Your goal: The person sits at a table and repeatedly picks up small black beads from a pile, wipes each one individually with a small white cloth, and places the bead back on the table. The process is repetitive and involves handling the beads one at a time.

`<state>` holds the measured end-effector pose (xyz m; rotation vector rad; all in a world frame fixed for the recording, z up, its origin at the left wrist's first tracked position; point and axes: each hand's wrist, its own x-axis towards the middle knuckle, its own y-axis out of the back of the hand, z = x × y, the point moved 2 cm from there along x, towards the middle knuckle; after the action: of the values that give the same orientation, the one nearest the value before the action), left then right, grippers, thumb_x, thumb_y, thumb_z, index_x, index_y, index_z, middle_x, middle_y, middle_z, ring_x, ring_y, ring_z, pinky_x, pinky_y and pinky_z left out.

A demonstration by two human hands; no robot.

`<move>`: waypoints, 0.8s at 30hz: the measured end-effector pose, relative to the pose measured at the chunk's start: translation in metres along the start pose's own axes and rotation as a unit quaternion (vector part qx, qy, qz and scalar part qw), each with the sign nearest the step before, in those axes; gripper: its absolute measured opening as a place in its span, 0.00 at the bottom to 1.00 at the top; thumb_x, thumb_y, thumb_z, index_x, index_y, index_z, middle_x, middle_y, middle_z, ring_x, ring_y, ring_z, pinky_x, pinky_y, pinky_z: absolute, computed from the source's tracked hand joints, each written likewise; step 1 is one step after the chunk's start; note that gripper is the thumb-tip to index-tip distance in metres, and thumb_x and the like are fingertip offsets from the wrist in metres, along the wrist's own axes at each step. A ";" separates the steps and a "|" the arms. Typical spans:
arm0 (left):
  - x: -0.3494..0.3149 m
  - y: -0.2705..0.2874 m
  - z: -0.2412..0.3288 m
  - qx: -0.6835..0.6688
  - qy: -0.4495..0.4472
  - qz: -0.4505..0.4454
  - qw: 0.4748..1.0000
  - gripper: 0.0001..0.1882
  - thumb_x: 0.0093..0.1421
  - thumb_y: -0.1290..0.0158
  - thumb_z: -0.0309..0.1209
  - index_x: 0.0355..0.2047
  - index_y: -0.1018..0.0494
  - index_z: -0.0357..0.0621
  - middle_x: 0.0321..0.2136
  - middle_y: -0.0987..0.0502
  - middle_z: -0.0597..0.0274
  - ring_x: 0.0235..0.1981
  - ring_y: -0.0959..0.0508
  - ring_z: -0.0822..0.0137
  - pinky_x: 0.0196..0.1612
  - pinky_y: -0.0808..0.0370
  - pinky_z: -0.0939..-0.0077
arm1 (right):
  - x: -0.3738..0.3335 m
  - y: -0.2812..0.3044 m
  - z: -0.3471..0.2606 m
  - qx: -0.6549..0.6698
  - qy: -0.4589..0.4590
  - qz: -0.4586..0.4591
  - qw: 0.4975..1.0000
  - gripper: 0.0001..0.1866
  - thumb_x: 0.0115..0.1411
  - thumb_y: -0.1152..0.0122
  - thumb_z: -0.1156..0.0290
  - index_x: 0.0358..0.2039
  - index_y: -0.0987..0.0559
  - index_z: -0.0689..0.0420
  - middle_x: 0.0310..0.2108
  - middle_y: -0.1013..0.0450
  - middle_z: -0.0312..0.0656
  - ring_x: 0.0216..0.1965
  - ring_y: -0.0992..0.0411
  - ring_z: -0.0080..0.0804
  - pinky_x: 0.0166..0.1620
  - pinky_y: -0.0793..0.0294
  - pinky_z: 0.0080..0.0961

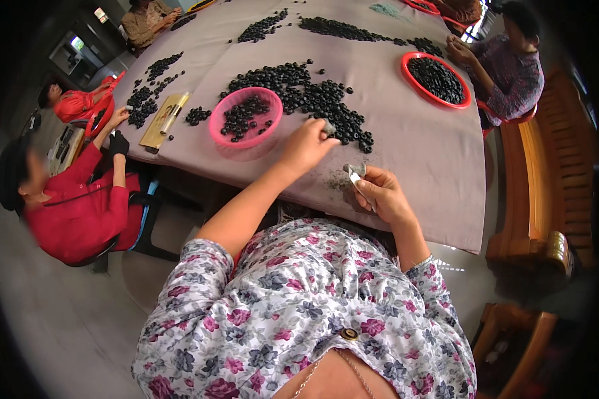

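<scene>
My left hand [306, 145] reaches to the near edge of a large pile of small black round pieces [323, 100], some of them ring-shaped. Its fingertips are pinched together, with a grey covering on one; whatever is between them is too small to make out. Closer to the table's front edge, my right hand [385, 193] grips a small knife-like tool [354, 177] with a thin pale blade, and a grey covering shows at its fingertips. Dark crumbs [336, 183] lie on the cloth beside it. A pink plastic basket [213, 123] holding some black pieces stands left of my left hand.
A cloth-covered table [432, 166] spreads ahead. At right stands a red basin [406, 74] full of black pieces. A gold box [165, 123] lies left. A person in red [80, 216] sits at left, another [509, 80] at far right. Wooden bench [529, 179] at right.
</scene>
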<state>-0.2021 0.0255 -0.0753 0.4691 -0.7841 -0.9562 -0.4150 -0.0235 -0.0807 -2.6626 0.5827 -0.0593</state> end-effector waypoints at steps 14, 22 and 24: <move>-0.006 -0.004 -0.001 0.020 0.023 -0.013 0.999 0.11 0.52 0.43 0.31 0.29 0.33 0.39 0.28 0.27 0.52 0.31 0.24 0.48 0.32 0.28 0.56 | -0.001 -0.004 0.000 -0.001 -0.004 0.004 1.000 0.07 0.61 0.42 0.71 0.37 0.24 0.62 0.21 0.32 0.32 0.19 0.36 0.16 0.21 0.40 0.13; -0.047 0.001 0.008 -0.290 0.061 -0.041 0.954 0.08 0.58 0.45 0.31 0.30 0.29 0.39 0.24 0.23 0.63 0.21 0.26 0.69 0.26 0.29 0.73 | -0.002 -0.011 -0.004 -0.001 0.024 0.049 0.999 0.16 0.61 0.43 0.73 0.49 0.27 0.62 0.25 0.31 0.32 0.21 0.35 0.16 0.22 0.39 0.13; -0.054 0.004 0.011 -0.417 0.153 -0.121 0.888 0.07 0.61 0.46 0.31 0.34 0.27 0.40 0.27 0.23 0.66 0.22 0.27 0.75 0.26 0.30 0.81 | -0.006 -0.012 -0.008 -0.011 0.019 0.041 0.999 0.24 0.60 0.43 0.75 0.58 0.33 0.61 0.29 0.30 0.32 0.22 0.35 0.17 0.23 0.37 0.13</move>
<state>-0.2271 0.0738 -0.0861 -0.0516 0.0193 -1.3077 -0.4166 -0.0148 -0.0684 -2.6596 0.7087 -0.0791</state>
